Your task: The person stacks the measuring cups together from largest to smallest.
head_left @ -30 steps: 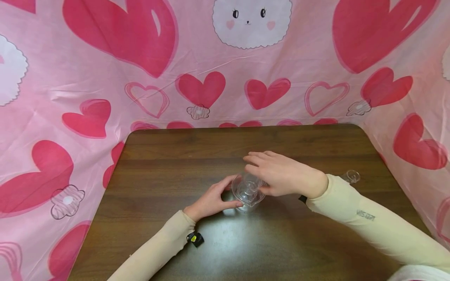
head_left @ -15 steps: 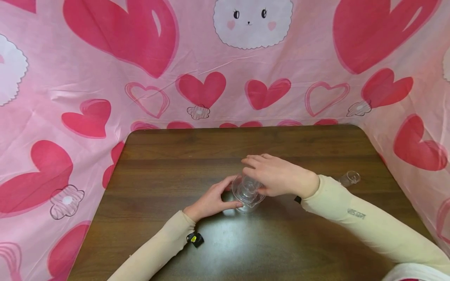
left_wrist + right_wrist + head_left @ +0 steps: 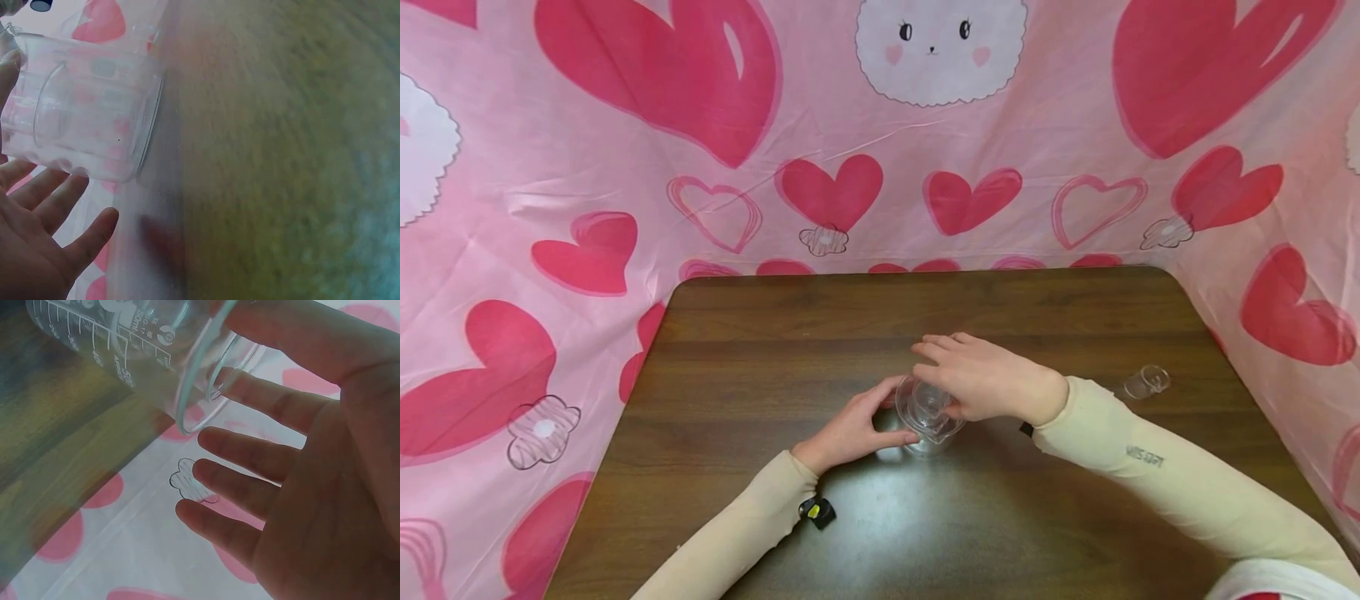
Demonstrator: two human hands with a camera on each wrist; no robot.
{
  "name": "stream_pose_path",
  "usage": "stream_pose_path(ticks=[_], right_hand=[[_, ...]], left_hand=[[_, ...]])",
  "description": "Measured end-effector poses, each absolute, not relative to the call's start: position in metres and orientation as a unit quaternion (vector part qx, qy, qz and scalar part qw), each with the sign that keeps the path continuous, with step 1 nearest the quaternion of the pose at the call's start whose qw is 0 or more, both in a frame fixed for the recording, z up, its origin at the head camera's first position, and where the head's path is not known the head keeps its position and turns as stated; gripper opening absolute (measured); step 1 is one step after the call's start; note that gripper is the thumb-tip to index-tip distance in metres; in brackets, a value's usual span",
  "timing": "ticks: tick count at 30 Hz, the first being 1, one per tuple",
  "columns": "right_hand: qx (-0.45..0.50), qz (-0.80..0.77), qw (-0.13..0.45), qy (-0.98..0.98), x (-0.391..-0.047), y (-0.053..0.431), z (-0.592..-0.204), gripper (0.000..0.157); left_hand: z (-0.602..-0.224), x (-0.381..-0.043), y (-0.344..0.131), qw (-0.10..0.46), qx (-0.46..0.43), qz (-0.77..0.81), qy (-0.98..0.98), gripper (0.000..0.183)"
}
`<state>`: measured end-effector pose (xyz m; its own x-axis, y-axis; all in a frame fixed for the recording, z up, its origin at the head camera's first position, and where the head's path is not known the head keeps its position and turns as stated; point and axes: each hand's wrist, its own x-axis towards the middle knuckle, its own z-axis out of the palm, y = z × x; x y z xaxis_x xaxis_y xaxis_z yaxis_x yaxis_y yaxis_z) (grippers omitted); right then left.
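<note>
A large clear beaker (image 3: 94,350) with white graduation marks stands on the table, its rim up. My left hand (image 3: 853,423) holds it from the left, thumb in front and fingers behind. A smaller clear beaker (image 3: 55,115) shows through its wall in the left wrist view, nested inside. My right hand (image 3: 988,379) is over the opening and pinches the rim of the inner beaker (image 3: 226,369) between thumb and index finger. In the right wrist view the other right fingers (image 3: 234,487) extend outside the large rim.
Another small clear beaker (image 3: 1144,382) sits to the right on the dark wooden table (image 3: 760,333), beyond the right forearm. A pink cloth with hearts (image 3: 895,133) hangs behind the table and at both sides.
The right hand has shifted slightly left and lower over the large beaker. Its forearm has moved left, uncovering more of the beaker at the right. The left hand stays put.
</note>
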<state>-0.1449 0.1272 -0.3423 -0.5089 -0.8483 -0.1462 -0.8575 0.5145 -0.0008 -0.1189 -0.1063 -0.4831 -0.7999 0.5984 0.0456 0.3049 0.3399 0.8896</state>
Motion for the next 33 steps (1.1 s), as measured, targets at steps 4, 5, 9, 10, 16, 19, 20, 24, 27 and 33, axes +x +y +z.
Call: stream_pose_path(ticks=[4,5,9,10,16,19,20,24,27,33], right_hand=[[-0.489,0.042,0.073,0.868,-0.145,0.125,-0.346,0.057],[-0.488,0.044,0.076,0.868,-0.146,0.124,-0.347,0.057],[-0.483,0.05,0.085,0.87,-0.145,0.123,-0.352,0.059],[-0.483,0.052,0.085,0.87,-0.145,0.122,-0.353,0.06],[-0.482,0.07,0.076,0.87,-0.144,0.119,-0.358,0.064],[-0.483,0.081,0.074,0.869,-0.144,0.116,-0.361,0.064],[-0.483,0.084,0.073,0.869,-0.144,0.116,-0.361,0.063],[-0.484,0.098,0.068,0.867,-0.143,0.114,-0.364,0.061],[-0.486,0.104,0.062,0.865,-0.143,0.113,-0.365,0.06],[-0.493,0.117,0.042,0.861,-0.142,0.112,-0.367,0.058]], left_hand=[[-0.484,-0.119,-0.106,0.144,0.282,0.506,0.803,0.078],[-0.484,-0.119,-0.106,0.144,0.282,0.507,0.802,0.078],[-0.485,-0.119,-0.106,0.145,0.279,0.505,0.804,0.077],[-0.486,-0.118,-0.106,0.145,0.279,0.504,0.805,0.077],[-0.488,-0.118,-0.106,0.141,0.282,0.503,0.805,0.078],[-0.489,-0.118,-0.106,0.138,0.285,0.501,0.806,0.077],[-0.489,-0.118,-0.106,0.137,0.285,0.5,0.806,0.077],[-0.49,-0.118,-0.106,0.133,0.287,0.497,0.808,0.076],[-0.489,-0.118,-0.106,0.134,0.286,0.496,0.809,0.076],[-0.489,-0.118,-0.107,0.145,0.278,0.493,0.812,0.078]])
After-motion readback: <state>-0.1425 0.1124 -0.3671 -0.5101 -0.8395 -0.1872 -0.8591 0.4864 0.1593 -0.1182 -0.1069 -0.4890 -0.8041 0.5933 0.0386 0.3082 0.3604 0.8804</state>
